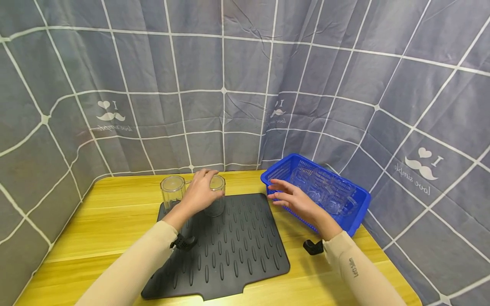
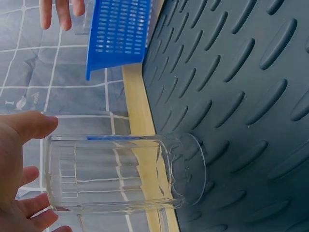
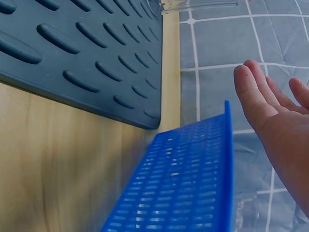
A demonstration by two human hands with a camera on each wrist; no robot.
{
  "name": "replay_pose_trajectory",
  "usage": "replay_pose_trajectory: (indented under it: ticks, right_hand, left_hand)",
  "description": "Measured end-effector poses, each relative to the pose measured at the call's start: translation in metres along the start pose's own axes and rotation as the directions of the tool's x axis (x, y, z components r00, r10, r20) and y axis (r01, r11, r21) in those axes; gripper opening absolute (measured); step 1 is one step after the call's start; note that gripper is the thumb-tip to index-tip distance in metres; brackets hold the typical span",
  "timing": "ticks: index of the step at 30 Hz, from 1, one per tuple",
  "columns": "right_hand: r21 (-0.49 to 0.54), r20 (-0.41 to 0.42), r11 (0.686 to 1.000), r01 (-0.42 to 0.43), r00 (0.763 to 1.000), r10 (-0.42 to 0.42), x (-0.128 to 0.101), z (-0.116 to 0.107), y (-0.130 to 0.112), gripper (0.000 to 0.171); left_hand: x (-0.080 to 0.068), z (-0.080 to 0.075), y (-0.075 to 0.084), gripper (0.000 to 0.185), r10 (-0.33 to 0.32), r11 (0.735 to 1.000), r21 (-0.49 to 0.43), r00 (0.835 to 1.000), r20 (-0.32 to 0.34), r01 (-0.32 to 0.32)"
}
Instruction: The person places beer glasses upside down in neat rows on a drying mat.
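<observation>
Left hand point(image 1: 199, 193) grips glass point(image 1: 216, 200) upright at the mat's point(image 1: 229, 250) far edge, second glass point(image 1: 172, 193) beside it. Right hand point(image 1: 296, 202), fingers spread and empty, hovers at basket point(image 1: 285, 168) rim; basket holds more glasses point(image 1: 325, 191)

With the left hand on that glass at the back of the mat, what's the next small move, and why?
Probably let go: the left hand grips a clear glass already standing on the black mat, and the open right hand hovers by the blue basket.
</observation>
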State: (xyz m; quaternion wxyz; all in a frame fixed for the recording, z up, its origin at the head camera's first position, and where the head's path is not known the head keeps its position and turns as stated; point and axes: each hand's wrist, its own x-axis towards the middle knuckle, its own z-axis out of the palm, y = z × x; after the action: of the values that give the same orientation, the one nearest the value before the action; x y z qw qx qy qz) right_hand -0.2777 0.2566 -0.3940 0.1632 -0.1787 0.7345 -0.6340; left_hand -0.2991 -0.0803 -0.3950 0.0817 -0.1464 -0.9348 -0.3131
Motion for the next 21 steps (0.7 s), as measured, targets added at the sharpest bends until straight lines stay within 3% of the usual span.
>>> replay_pose_trajectory:
  ticks: [15, 21]
  right_hand:
    - [-0.049, -0.067, 0.997, 0.059, 0.996, -0.063, -0.002, -0.031, -0.029, 0.059]
    - [-0.069, -0.122, 0.996, 0.058, 0.99, -0.066, -0.004, -0.049, -0.028, 0.061]
  left_hand:
    - [-0.03, -0.004, 0.004, 0.056, 0.094, 0.993, -0.051, 0.985, -0.145, -0.102]
    - [-0.045, -0.001, 0.002, 0.052, 0.099, 0.991, -0.078, 0.981, -0.164, -0.113]
